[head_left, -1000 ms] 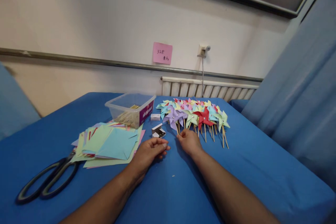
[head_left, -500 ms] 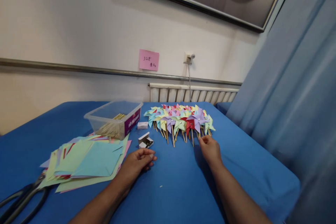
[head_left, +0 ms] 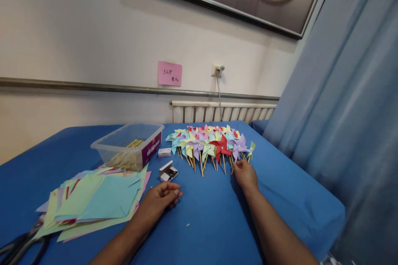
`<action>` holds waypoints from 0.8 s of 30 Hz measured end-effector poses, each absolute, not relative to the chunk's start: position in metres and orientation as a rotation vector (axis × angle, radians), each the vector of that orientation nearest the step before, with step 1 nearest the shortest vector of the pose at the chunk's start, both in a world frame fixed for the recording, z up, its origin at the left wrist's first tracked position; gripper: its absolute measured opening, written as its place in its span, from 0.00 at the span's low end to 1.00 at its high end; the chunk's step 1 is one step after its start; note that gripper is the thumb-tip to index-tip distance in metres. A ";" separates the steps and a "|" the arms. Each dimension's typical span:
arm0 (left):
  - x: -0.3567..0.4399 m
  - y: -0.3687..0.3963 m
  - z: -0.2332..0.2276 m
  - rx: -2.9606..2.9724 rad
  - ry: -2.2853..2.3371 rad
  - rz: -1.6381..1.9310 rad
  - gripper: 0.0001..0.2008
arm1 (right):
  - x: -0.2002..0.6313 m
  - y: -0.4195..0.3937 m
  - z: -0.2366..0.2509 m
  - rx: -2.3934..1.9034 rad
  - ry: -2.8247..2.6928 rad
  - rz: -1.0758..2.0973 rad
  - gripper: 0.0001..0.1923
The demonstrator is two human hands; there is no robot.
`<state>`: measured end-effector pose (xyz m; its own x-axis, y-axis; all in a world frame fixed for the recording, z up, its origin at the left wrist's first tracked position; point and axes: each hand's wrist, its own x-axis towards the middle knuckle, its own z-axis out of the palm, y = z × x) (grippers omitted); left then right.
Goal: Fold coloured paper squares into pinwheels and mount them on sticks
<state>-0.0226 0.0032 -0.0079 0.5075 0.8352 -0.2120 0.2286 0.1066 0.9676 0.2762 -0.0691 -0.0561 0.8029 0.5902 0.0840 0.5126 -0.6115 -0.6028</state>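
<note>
The right hand (head_left: 245, 174) has slid along to the right end of the pinwheels (head_left: 209, 145) and pinches a purple pinwheel's stick (head_left: 234, 169). The left hand (head_left: 161, 198) rests on the blue bench (head_left: 217, 223), fingers curled, holding nothing I can see. Left of the pinwheels sit a little open box (head_left: 168, 172), a clear tub (head_left: 129, 147) and paper squares (head_left: 96, 198).

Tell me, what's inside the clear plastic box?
The clear plastic box holds a heap of thin wooden sticks, lying slanted toward its near end. Its far half looks bare. The purple label on its side hides part of the inside there.
</note>
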 end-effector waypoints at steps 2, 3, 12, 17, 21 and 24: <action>-0.022 0.004 -0.009 1.440 0.984 0.561 0.20 | 0.275 -0.068 -0.057 -2.365 -0.811 0.163 0.09; -0.022 0.004 -0.009 1.440 0.980 0.554 0.20 | 0.274 -0.067 -0.057 -2.367 -0.814 0.163 0.09; -0.023 0.001 -0.006 1.496 0.975 0.540 0.18 | 0.264 -0.066 -0.052 -2.293 -0.822 0.066 0.13; -0.023 0.000 -0.005 1.536 0.962 0.523 0.17 | 0.266 -0.078 -0.047 -2.247 -0.818 0.021 0.16; -0.023 0.000 -0.006 1.570 0.963 0.511 0.17 | 0.271 -0.085 -0.049 -2.284 -0.819 0.049 0.15; -0.023 0.000 -0.005 1.588 0.965 0.503 0.17 | 0.273 -0.083 -0.051 -2.315 -0.830 0.083 0.15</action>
